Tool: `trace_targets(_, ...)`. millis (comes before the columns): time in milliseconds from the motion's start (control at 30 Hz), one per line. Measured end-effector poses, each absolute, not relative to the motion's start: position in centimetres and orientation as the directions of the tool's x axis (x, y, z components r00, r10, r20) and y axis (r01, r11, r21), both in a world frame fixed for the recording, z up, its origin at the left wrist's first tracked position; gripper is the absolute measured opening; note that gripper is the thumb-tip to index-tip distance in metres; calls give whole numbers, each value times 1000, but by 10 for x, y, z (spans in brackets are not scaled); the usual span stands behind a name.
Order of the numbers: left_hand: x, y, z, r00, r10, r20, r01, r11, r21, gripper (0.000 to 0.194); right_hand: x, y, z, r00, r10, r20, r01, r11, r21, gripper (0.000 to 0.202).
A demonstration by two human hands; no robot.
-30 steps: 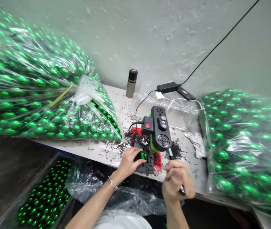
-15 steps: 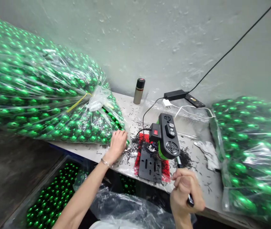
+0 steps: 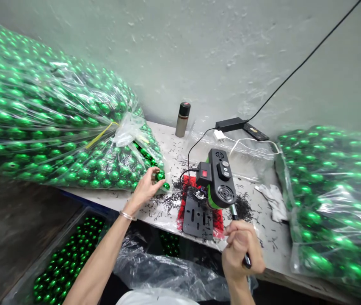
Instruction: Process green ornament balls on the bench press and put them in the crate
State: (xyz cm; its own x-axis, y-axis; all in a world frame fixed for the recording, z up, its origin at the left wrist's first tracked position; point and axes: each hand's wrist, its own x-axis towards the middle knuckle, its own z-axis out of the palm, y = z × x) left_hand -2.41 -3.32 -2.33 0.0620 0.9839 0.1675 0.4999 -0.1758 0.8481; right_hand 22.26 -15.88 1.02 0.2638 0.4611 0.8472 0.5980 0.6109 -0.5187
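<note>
My left hand (image 3: 146, 186) has its thumb and fingers around a shiny green ball (image 3: 160, 175) at the torn opening of a big clear bag (image 3: 50, 114) full of such balls. Another green ball (image 3: 166, 186) lies just beyond the thumb. My right hand (image 3: 243, 248) is closed in a fist on the black-handled lever (image 3: 247, 261) of a small black and green bench press (image 3: 221, 178). Under the press head, a slotted black base plate (image 3: 197, 218) stands on a red mat (image 3: 218, 224). A small metal fitting (image 3: 199, 194) sits on the plate.
Black scraps (image 3: 243, 207) litter the white table (image 3: 164, 140). Behind stand a spray can (image 3: 183, 120), a power adapter (image 3: 230, 124) and cables. A white glove (image 3: 275, 202) lies beside another bag of green balls (image 3: 332, 203). A container of green balls (image 3: 69, 258) is below left.
My left hand has drawn slightly left and towards me, and a green ball now shows between its fingers. My right hand keeps its grip on the lever. The whole view has shifted slightly.
</note>
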Motion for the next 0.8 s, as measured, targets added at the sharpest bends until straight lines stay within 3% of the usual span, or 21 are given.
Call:
trace_targets(67,-16,-54,-25,54,996,66,194,-76,978,47,222,-158,9,279,450,848,600,608,-520,34)
trace_targets(167,5,-84,-32,118,991,-68,-138,84,987,49,221,-157,9,290,429,855,610,606,-511,34)
trace_targets(300,34,-110,-41,251,938,-240,-450,332,829,50,222,-159,11,268,441,856,614,607,-505,32)
trace_targets(400,48,-115,-46,301,902,-310,-561,430,707,51,223,-161,13,246,467,849,620,598,-508,32)
trace_targets(533,59,-111,-54,238,917,-319,-483,397,781,49,223,-161,13,244,468,849,620,598,-508,30)
trace_targets(667,72,-108,-64,109,968,-224,-143,239,961,47,221,-160,12,257,464,848,603,609,-516,31)
trace_targets(800,86,-109,-68,81,996,-44,232,24,972,41,221,-161,12,253,475,843,599,608,-522,31)
